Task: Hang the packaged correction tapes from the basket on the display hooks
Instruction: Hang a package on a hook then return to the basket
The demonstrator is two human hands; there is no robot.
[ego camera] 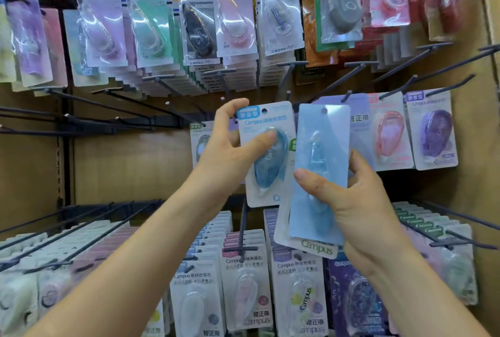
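My left hand (230, 147) pinches a white-and-blue Campus correction tape pack (266, 155), thumb on its blister, held upright in front of the middle row of hooks. My right hand (362, 206) grips a small stack of packs (319, 174); the front one is pale blue, with its hang hole at the top. Bare dark hooks (186, 114) stick out just above and to the left of the left-hand pack. The basket is out of sight.
The upper hooks carry Mono Air packs (200, 28). Red and purple Campus packs (433, 133) hang at the right of the middle row. More Campus packs (243, 282) fill the bottom row. Long bare hooks (81, 231) jut out at lower left and upper right.
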